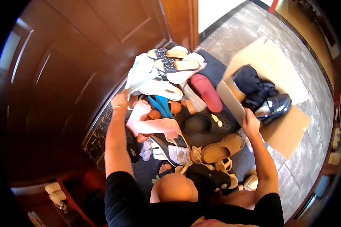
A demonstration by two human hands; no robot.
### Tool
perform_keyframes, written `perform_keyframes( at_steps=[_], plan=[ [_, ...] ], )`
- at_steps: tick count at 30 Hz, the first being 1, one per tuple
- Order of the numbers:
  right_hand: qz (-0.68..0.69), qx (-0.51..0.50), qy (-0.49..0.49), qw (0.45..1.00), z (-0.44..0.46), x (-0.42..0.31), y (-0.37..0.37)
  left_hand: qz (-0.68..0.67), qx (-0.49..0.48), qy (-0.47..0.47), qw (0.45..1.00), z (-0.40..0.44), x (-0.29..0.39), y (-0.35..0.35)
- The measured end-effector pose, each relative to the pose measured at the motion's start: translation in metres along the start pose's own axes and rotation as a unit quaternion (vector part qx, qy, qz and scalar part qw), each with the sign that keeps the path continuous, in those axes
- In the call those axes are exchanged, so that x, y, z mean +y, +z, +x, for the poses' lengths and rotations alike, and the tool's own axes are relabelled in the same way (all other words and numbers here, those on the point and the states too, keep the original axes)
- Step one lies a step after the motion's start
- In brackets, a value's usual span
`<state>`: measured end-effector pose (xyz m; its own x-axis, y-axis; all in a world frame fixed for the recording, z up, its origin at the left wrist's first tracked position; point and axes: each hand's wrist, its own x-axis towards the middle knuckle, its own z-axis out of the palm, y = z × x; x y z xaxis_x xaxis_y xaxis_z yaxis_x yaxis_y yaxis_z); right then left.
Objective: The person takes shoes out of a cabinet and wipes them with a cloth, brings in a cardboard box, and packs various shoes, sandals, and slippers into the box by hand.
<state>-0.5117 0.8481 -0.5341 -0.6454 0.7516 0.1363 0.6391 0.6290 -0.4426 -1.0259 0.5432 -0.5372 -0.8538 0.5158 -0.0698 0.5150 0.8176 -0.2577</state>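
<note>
My left hand is closed on the near end of a pale, flat plastic piece, beside the door. White shoes lie right next to that piece. With its fingers wrapped over the edge, my right hand grips a flap of the open cardboard box. Inside the box are black shiny shoes and a dark, crumpled bundle. Between my hands lie a pink plastic shoe holder, a blue strip of cloth or plastic and a black clog.
Black studded sandals top the pile at the back, near a red slipper. Tan clogs and a black shoe lie close to my knees. A brown door borders the left; a low shelf holds shoes.
</note>
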Motion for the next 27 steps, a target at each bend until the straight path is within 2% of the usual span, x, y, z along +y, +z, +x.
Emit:
perform_keyframes(
  at_steps=[2, 4, 5, 6, 8, 10, 12, 13, 14, 16, 17, 18, 19, 20, 21, 23, 24, 26, 27],
  plan=[
    [-0.034, 0.009, -0.007, 0.999, -0.002, 0.008, 0.007, -0.022, 0.005, 0.025, 0.999, -0.007, -0.007, -0.014],
    [-0.037, -0.002, 0.019, 0.999, -0.002, 0.004, 0.003, -0.149, 0.056, 0.016, 0.987, -0.046, 0.009, -0.076],
    [-0.039, 0.038, -0.011, 0.998, -0.003, 0.006, 0.006, -0.203, 0.262, 0.166, 0.929, -0.045, -0.008, -0.054],
    [-0.035, 0.040, -0.002, 0.999, -0.003, 0.006, 0.007, -0.271, 0.230, 0.183, 0.917, -0.078, 0.003, -0.097],
    [-0.023, 0.064, -0.024, 0.997, -0.005, 0.008, 0.007, -0.465, 0.002, 0.179, 0.867, -0.105, -0.003, -0.124],
    [-0.020, 0.048, -0.026, 0.998, -0.006, 0.011, 0.006, -0.452, -0.011, 0.274, 0.849, -0.139, 0.024, -0.173],
    [-0.010, 0.022, -0.014, 1.000, -0.007, 0.010, 0.002, -0.393, 0.032, 0.467, 0.791, -0.145, 0.071, -0.222],
    [-0.007, 0.008, -0.013, 1.000, -0.007, 0.010, -0.001, -0.382, 0.032, 0.522, 0.762, -0.142, 0.097, -0.239],
    [0.014, 0.014, -0.011, 1.000, -0.008, 0.011, -0.003, -0.449, -0.051, 0.489, 0.746, -0.141, 0.125, -0.244],
    [0.054, 0.028, -0.013, 0.998, -0.010, 0.011, -0.005, -0.474, -0.055, 0.507, 0.718, -0.138, 0.195, -0.269],
    [0.100, 0.041, -0.024, 0.994, -0.011, 0.012, -0.008, -0.453, 0.003, 0.544, 0.707, -0.124, 0.228, -0.268],
    [0.109, 0.049, -0.025, 0.992, -0.013, 0.012, -0.009, -0.443, 0.028, 0.556, 0.703, -0.110, 0.261, -0.269],
    [0.117, 0.056, -0.025, 0.991, -0.016, 0.014, -0.009, -0.415, 0.056, 0.530, 0.737, -0.105, 0.289, -0.269],
    [0.124, 0.061, -0.025, 0.990, -0.019, 0.016, -0.011, -0.396, 0.064, 0.545, 0.736, -0.088, 0.315, -0.254],
    [0.138, 0.081, -0.019, 0.987, -0.023, 0.016, -0.013, -0.362, 0.032, 0.536, 0.762, -0.077, 0.339, -0.245],
    [0.159, 0.087, -0.009, 0.983, -0.029, 0.020, -0.022, -0.179, -0.005, 0.520, 0.835, -0.066, 0.374, -0.244],
    [0.169, 0.088, -0.008, 0.982, -0.029, 0.023, -0.025, -0.171, 0.037, 0.504, 0.846, -0.069, 0.382, -0.242],
    [0.192, 0.182, 0.000, 0.964, -0.023, 0.022, -0.028, -0.244, 0.154, 0.403, 0.869, -0.081, 0.399, -0.234],
    [0.175, 0.210, -0.004, 0.962, -0.016, 0.021, -0.032, -0.247, 0.172, 0.400, 0.866, -0.083, 0.402, -0.230]
  ],
)
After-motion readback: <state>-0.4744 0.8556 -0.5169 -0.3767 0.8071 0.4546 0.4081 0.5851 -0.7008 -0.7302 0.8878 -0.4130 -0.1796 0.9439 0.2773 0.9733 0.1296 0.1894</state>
